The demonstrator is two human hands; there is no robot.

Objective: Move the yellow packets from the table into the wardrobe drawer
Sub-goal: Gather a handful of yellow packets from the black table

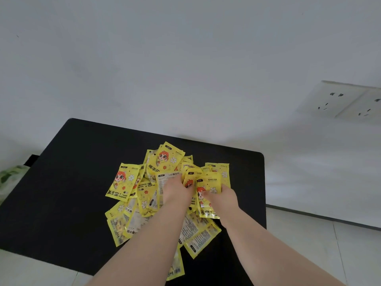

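Note:
A heap of several yellow packets [123,182], printed with a red-haired cartoon figure, lies spread over the middle of a black table [61,182]. My left hand [177,189] presses into the heap's middle, fingers curled around packets there. My right hand [223,196] sits just beside it, fingers closed on an upright yellow packet [209,185]. Both forearms reach in from the bottom and cover part of the heap. No wardrobe or drawer is in view.
A white wall [185,58] stands right behind the table. A white double wall socket [346,102] is at the right. Pale floor tiles [329,244] run along the right and front. Something green and white [10,178] pokes in at the left edge.

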